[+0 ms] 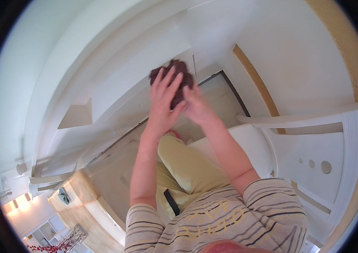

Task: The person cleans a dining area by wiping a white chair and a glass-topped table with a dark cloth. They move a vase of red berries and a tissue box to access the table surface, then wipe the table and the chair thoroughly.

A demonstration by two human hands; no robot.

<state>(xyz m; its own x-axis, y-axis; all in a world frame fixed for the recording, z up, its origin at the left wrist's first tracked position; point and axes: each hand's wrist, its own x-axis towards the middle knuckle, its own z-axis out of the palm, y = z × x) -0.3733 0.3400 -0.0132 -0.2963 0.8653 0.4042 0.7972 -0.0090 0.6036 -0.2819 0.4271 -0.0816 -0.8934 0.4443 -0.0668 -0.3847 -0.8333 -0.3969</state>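
Note:
A bunched dark maroon cloth (pixel 181 67) is held up in front of me, before the white wall. Spread across its near face are the fingers of my left hand (pixel 163 99), with the thumb at its lower edge. My right hand (pixel 198 106) grips the lower right side of the cloth, its fingers slightly blurred. The two hands are close together, and part of the cloth is hidden behind them.
A white chair (pixel 312 148) with round holes in its back stands at my right. At lower left is a marble-look surface (pixel 87 212) bearing a crumpled blue-green cloth (pixel 63 196). Beyond it is a silvery vase (pixel 73 237) with red berry sprigs (pixel 44 249). Dark trim (pixel 236 93) edges the tiled floor (pixel 220 104).

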